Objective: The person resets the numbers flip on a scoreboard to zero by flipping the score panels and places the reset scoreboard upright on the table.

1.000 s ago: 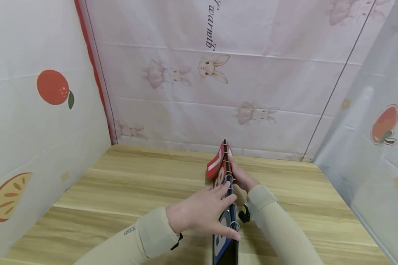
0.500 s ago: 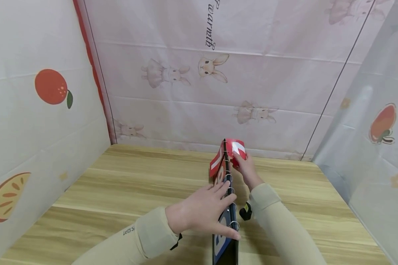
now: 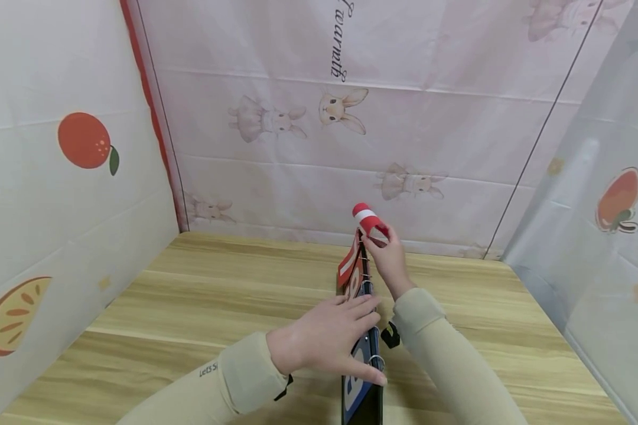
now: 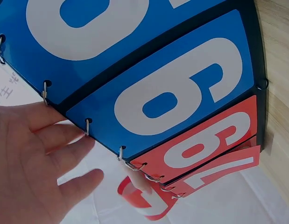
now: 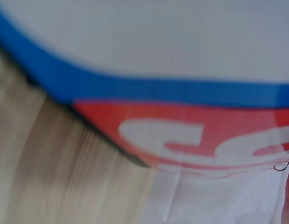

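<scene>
"Where to find the scoreboard [image 3: 360, 353]?"

"On the tabletop [image 3: 234, 295], standing upright and nearly edge-on to the head view. Reaches back from the near side toward the far edge, roughly midway between the two far corners."

"And the cards?"

"Hanging from metal rings [image 4: 88, 127] along the top: blue cards [image 4: 181, 98] toward the near end, red cards [image 4: 207, 144] toward the far end, all with white numerals."

"Doing what with the left hand [image 3: 329, 333]?"

"Resting on the ringed top, over the blue part, with fingers and thumb extended and spread. A loose, wide grip, merely touching the scoreboard."

"And with the right hand [image 3: 390, 260]?"

"Pinching a curled red card [image 3: 370, 223] at the scoreboard's far end, near the tabletop's far edge. A closed grip, bending the card up above the top, with a white band across the curve."

"Any help from the right wrist view?"

"Rather blurred; probably showing the face turned toward the right hand."

"And past the far edge?"

"A pale cloth [image 3: 298, 53] printed with rabbits."
</scene>
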The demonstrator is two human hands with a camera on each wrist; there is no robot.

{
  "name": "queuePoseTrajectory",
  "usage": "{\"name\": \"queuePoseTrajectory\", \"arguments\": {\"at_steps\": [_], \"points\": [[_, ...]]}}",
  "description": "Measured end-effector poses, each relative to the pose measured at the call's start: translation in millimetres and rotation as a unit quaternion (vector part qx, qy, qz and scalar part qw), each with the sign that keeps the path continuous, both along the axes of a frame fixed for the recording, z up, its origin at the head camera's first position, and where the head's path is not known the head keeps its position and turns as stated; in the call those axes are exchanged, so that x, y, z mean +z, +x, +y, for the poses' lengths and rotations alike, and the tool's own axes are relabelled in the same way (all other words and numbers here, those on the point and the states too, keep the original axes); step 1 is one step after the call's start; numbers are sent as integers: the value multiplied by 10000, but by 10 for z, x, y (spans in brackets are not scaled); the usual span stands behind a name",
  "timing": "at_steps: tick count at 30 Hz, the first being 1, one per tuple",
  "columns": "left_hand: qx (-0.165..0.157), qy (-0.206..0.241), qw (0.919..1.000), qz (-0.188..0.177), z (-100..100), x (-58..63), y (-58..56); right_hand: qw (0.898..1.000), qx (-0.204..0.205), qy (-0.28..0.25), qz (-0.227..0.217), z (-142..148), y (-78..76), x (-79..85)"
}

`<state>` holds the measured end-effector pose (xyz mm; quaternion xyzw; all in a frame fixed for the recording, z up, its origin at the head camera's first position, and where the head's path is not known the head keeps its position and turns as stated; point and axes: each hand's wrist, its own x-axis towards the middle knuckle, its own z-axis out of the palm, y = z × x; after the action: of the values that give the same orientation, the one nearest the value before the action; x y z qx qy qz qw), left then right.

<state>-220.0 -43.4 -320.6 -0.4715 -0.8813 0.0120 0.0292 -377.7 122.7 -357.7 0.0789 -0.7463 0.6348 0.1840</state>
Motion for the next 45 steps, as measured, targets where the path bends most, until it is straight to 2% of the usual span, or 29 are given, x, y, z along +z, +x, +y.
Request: {"name": "queuePoseTrajectory", "arguments": {"at_steps": [3,5,8,15,18,22,30,33,35,37,39,42,43,45], "points": [[-119,54,9999,39,4,-7,-11,9950,-117,827,551,-15,4,-18],[-171,72,9998,28,6,-9,-16,9860,-193,1386,910,-14,6,-25],[-186,56,9998,24,4,-9,-15,9714,-102,2044,1204,-2,6,-18],[-83,58,9999,11,-17,16,18,9369,538,3253,1163,46,4,63],[-88,95,9999,20,-19,24,24,9294,719,3441,1125,61,-3,92],[-124,153,9998,-31,-17,35,20,9290,784,3442,1114,66,-19,97],[-173,218,9996,-89,-3,33,7,9442,769,3005,1109,81,-59,39],[-151,209,9996,-117,0,33,-1,9612,737,2563,698,89,-70,-2],[-127,181,9997,-133,0,35,-5,9736,798,2124,245,110,-77,-74],[-97,140,9997,-147,-2,31,-10,9808,901,1673,-439,142,-83,-196],[-68,77,9998,-148,-3,25,-10,9777,1213,1256,-1169,186,-84,-354],[-72,31,9999,-117,0,10,-12,9610,1770,784,-1973,237,-76,-577],[-74,27,9999,-118,0,7,-12,9558,1964,675,-2082,246,-74,-625],[-74,40,9999,-120,-3,-1,-17,9497,2362,510,-1994,240,-82,-676]]}}
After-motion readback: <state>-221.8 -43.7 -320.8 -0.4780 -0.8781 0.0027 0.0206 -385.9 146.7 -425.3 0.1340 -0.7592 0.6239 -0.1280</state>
